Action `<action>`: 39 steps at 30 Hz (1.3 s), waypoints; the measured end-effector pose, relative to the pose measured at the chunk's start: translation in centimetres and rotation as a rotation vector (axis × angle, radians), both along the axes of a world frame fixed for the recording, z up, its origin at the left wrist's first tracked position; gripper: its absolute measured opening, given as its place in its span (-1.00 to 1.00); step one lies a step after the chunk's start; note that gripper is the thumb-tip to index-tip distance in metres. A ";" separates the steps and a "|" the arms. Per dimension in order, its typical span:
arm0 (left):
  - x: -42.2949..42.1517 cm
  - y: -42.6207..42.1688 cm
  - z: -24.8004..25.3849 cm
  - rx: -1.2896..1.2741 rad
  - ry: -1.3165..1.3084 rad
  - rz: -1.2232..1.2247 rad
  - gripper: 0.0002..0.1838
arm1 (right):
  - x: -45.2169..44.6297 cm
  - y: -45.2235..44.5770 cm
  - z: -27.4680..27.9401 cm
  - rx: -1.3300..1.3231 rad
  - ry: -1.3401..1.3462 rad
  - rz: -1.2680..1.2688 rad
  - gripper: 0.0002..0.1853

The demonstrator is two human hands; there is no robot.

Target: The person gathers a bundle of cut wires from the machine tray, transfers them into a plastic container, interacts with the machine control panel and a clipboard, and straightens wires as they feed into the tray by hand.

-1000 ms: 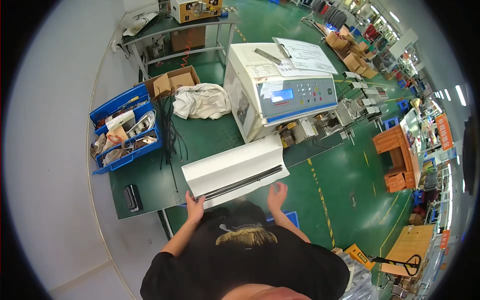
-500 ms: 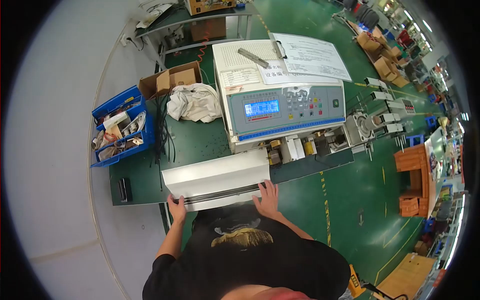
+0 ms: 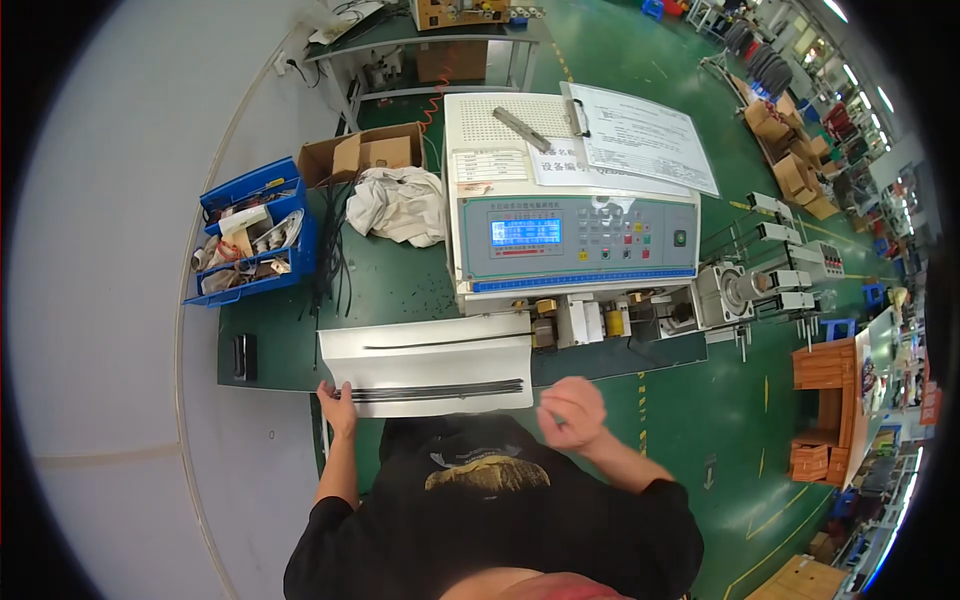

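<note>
A white sheet-metal tray [image 3: 430,365] lies at the table's front edge, left of the machine's feed. Along its lower part rests a bundle of black cables [image 3: 440,391], and one separate black cable [image 3: 450,342] runs higher up toward the machine. My left hand [image 3: 338,403] is at the tray's left end, its fingers closed round the bundle's end. Beyond the tray's right end my right hand [image 3: 573,413] is raised with curled fingers; whether anything is between them is too small to tell.
The white machine [image 3: 578,240] with a lit display stands behind the tray, a clipboard [image 3: 645,135] on top. At the left are a blue parts bin [image 3: 255,240], a white cloth [image 3: 398,205], a cardboard box [image 3: 365,152] and loose black cables [image 3: 333,245].
My right hand has left the bundle's right end and moved right, its fingers now curled. A single cable now shows on the tray's upper part. The view has shifted.
</note>
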State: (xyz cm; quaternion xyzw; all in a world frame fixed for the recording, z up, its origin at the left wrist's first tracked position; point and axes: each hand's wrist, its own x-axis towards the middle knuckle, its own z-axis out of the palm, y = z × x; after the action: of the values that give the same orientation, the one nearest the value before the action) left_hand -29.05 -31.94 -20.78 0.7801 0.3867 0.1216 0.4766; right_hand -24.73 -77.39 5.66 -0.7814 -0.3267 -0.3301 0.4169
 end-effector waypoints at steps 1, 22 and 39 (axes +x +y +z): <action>0.1 0.0 -0.1 0.004 -0.008 0.020 -0.24 | 1.1 -1.0 2.9 -0.061 -0.068 0.011 -0.78; -0.8 0.4 0.4 -0.171 -0.161 0.134 -0.22 | 36.1 -22.5 12.2 -0.697 0.736 -0.741 -0.19; -0.3 1.5 -1.8 -0.119 -0.135 0.142 -0.23 | 36.8 -34.4 5.9 0.961 0.738 -0.581 -0.97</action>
State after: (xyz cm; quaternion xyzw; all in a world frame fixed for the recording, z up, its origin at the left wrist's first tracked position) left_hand -29.35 -30.47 -22.58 0.7111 0.4143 0.1840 0.5374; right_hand 12.12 -111.83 11.58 -0.6266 0.2439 -0.2489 0.6971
